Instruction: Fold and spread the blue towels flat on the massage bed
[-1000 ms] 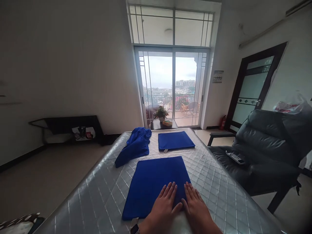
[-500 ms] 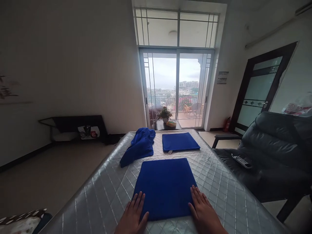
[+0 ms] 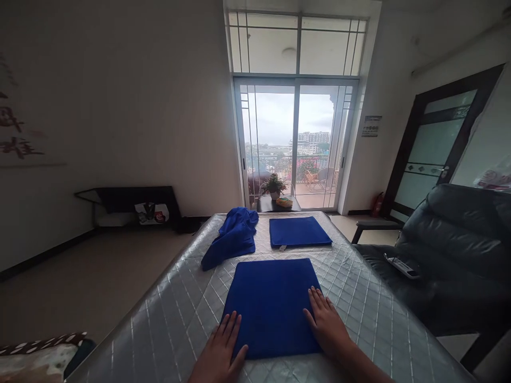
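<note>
A folded blue cloth (image 3: 275, 303) lies flat as a near-square in front of me on the silver quilted table cover (image 3: 367, 319). My left hand (image 3: 223, 346) rests open on its near left edge, fingers stretched forward. On its right edge lies my right hand (image 3: 325, 316), flat with the fingers out and the thumb apart. Beyond it is a second folded blue cloth (image 3: 300, 232) with a small white tag on its near edge. To the left of that sits a crumpled blue cloth (image 3: 233, 236) in a loose heap.
A dark armchair (image 3: 451, 244) holding a white device (image 3: 403, 266) stands along the right side. Past the far table edge are a potted plant (image 3: 274, 185) on a small stand and a sliding glass door (image 3: 271, 127). Patterned fabric (image 3: 40, 356) shows at lower left.
My right hand has slid a little forward along the right edge of the folded cloth. My left hand stays at the left edge. The view has shifted slightly.
</note>
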Demonstrator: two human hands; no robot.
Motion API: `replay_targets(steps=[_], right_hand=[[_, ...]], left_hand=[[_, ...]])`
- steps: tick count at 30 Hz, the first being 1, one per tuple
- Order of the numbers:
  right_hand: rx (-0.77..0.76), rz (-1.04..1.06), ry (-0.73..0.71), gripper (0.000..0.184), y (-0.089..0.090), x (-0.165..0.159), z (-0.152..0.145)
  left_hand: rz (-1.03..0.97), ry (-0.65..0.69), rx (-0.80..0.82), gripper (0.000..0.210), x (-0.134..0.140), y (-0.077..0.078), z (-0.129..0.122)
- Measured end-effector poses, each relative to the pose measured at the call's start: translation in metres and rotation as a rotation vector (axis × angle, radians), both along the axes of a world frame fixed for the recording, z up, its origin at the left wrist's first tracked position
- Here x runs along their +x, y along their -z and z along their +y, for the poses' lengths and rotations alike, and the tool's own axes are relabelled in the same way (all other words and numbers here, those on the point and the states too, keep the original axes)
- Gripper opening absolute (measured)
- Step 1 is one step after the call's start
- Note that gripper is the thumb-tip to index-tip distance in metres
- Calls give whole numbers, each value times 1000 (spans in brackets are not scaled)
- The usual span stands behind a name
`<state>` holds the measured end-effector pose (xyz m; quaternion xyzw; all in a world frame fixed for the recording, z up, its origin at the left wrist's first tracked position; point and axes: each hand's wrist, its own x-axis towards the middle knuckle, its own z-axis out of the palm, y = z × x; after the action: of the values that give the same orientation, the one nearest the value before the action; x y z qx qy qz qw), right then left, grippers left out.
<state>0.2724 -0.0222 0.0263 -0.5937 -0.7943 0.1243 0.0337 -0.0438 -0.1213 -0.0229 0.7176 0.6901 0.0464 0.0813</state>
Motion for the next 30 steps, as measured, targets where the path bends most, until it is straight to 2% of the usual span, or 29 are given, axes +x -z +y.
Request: replay_targets(steps=[2,4,9,12,14,16,18,21,26,30], right_hand=[[-1,20,9,70,6,1,0],[1,36,14,69,9,2,-1],[-2,19,10,68,7,3,-2],[-12,-19,-19,63,6,4,-2],[-8,-15,-37,62,6,4,-2],[-1,11,-38,62,5,4,-3],[-2,39,-26,64,3,4,-3],[-8,74,3,66,1,3,-4],[-3,85,9,66,3,3,-5],[16,51,13,65,8,2,-3]], left_hand=[[33,-4,-10,76,7,-6,8],[51,22,29,77,27,-15,22],[-29,302,84,73,117,-39,68],[-100,418,134,67,159,-39,89],[-123,438,147,66,169,-32,96],[-112,424,143,67,165,-24,97],[-83,400,145,68,150,-17,93],[-35,336,129,68,113,-14,79],[27,130,37,70,41,-11,45],[45,30,28,72,13,-10,23]])
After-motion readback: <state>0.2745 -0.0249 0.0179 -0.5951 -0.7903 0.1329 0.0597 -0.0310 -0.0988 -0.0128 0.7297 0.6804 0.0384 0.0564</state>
